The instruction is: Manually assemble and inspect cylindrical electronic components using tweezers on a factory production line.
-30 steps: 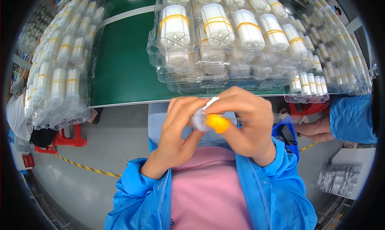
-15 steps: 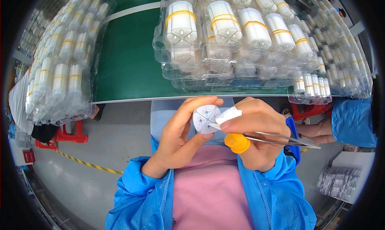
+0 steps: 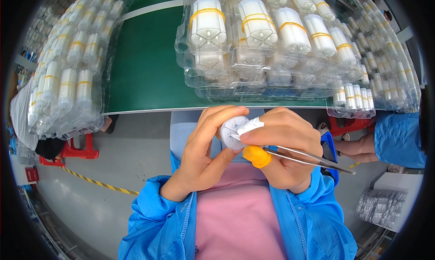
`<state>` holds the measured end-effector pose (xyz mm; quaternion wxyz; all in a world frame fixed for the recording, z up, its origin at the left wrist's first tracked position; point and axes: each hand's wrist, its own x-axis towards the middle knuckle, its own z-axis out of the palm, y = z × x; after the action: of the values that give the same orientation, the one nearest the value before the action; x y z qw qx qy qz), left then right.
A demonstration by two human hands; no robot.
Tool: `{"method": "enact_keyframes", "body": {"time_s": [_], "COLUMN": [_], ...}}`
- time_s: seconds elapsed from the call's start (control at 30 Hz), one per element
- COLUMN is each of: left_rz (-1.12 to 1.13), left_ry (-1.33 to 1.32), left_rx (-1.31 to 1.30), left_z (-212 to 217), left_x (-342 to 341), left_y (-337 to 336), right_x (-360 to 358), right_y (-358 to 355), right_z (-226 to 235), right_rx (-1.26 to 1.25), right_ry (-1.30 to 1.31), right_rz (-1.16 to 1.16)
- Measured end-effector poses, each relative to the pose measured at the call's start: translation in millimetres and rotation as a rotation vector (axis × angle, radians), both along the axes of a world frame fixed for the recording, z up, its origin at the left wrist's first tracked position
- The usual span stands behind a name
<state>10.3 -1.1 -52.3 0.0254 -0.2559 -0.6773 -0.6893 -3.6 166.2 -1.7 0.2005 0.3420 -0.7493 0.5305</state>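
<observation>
My left hand (image 3: 197, 158) is closed around a white cylinder (image 3: 232, 132), its round end turned up and divided into wedge-shaped sections. The rest of the cylinder is hidden by the fingers. In my right hand (image 3: 292, 140) is a pair of metal tweezers (image 3: 324, 160), their back end sticking out to the right. A pale, thin tip reaches the cylinder's end face; whether it grips anything there is too small to tell. White wrapping (image 3: 252, 125) covers one right fingertip, and a yellow finger cot (image 3: 257, 156) covers the thumb.
Beyond my hands is a green table (image 3: 145, 74). Stacked clear trays (image 3: 272, 76) there hold white cylinders with yellow bands. More loaded trays (image 3: 68, 92) stand at left and right. Red stools (image 3: 84, 149) are below, and a person in blue (image 3: 398, 140) is at the right.
My right hand has shifted slightly left with the tweezers. The cylinder's end face has tilted, and the right fingers now cover part of it.
</observation>
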Motion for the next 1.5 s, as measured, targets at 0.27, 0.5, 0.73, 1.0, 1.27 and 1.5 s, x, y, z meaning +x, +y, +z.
{"method": "enact_keyframes", "body": {"time_s": [0.27,0.5,0.73,1.0,1.27,1.5], "left_rz": [0.024,0.035,0.150,0.194,0.217,0.204], "left_ry": [-0.053,0.029,0.045,0.127,0.140,0.114], "left_rx": [0.084,0.227,-0.024,-0.094,-0.089,-0.074], "left_z": [0.0,-15.6,-4.1,-3.3,-5.7,-3.0], "left_x": [2.2,3.7,4.8,3.6,2.8,3.4], "left_y": [0.9,9.5,10.3,10.3,11.5,10.7], "right_x": [4.2,5.1,7.6,5.6,4.3,1.4], "right_y": [8.3,2.2,-1.2,-1.4,-3.1,-1.4], "right_z": [-8.2,-20.5,-17.9,-20.1,-17.2,-20.2], "right_rx": [-0.141,-0.176,-0.228,-0.202,-0.163,-0.181], "right_ry": [-0.025,-0.131,-0.121,-0.147,-0.127,-0.077], "right_rz": [-0.022,-0.005,-0.032,-0.025,-0.039,-0.014]}}
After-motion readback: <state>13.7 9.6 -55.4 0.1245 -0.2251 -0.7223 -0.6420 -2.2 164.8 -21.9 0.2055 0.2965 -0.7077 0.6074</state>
